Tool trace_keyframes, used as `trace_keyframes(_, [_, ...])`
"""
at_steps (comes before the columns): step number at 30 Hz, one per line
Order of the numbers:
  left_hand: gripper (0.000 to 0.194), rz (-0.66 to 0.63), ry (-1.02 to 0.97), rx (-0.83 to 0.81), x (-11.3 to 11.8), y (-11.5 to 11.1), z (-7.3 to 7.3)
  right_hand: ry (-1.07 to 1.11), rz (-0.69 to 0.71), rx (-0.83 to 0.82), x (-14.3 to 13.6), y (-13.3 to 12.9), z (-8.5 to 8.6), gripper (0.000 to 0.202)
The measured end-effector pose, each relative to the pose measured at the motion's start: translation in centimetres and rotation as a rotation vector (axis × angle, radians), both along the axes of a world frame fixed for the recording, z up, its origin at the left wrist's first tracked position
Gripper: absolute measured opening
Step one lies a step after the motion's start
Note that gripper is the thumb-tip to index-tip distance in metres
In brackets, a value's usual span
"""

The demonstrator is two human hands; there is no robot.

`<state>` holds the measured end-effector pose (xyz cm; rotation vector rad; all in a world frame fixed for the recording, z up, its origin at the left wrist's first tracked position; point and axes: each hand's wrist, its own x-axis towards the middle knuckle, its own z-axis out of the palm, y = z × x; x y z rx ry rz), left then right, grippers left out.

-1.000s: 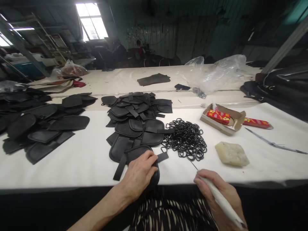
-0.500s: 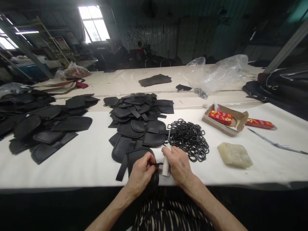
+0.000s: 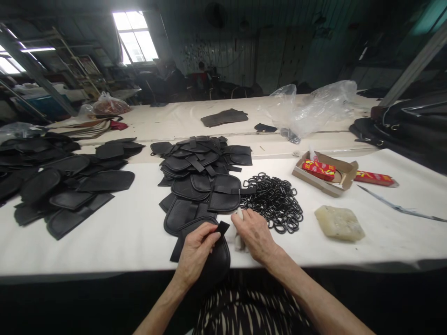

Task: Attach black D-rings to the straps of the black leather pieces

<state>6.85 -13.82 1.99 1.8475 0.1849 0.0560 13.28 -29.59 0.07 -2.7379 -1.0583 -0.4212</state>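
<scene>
My left hand (image 3: pixel 196 253) pinches the end of a black strap (image 3: pixel 224 227) between thumb and fingers. Under that hand lies a black leather flap piece (image 3: pixel 219 261) with a rounded, stitched edge, at the table's front edge. My right hand (image 3: pixel 256 236) is closed round the pale handle of an awl-like tool (image 3: pixel 239 214), its thin metal tip pointing up and away from me. The tool and the strap end are a little apart. Just beyond my right hand is a heap of black D-rings (image 3: pixel 274 200). A pile of similar black leather pieces (image 3: pixel 190 186) lies beyond my left hand.
More black pieces (image 3: pixel 73 186) are heaped at the left. To the right are a cardboard box (image 3: pixel 316 184) with a red packet (image 3: pixel 319 170), a yellowish block (image 3: pixel 339 224) and a thin pointed blade-like tool (image 3: pixel 398 208). Clear plastic bags (image 3: pixel 324 104) lie at the back.
The strap end now sticks up from my left fingers, apart from the tool; before, it reached to the tool's handle. My right hand and the tool have shifted slightly, with the tip lower.
</scene>
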Motion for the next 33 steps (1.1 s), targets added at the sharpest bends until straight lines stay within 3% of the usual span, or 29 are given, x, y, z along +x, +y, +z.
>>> trace_keyframes(10, [0.018,0.017,0.111,-0.091,0.5,0.3,0.9,0.05,0.153,0.036,1.2,-0.4,0.1,0.017])
trace_keyframes(13, [0.022,0.055,0.145,-0.123,0.5,0.7,0.9,0.112,0.155,0.122,1.3,-1.1,0.5,0.016])
trace_keyframes(17, [0.024,0.097,0.198,-0.122,0.5,0.9,1.3,0.239,0.047,0.329,0.0,-2.9,1.5,0.019])
trace_keyframes(24, [0.023,-0.104,0.281,-0.08,1.3,-2.2,1.9,0.555,-0.081,0.668,-1.7,-6.6,4.0,0.003])
trace_keyframes(28, [0.022,-0.166,0.299,-0.11,1.9,-3.7,1.8,0.681,-0.04,0.714,-1.2,-7.1,4.6,0.001])
trace_keyframes(33, [0.024,-0.204,0.31,-0.115,2.2,-3.9,1.7,0.793,0.038,0.707,-0.4,-7.0,4.8,0.005])
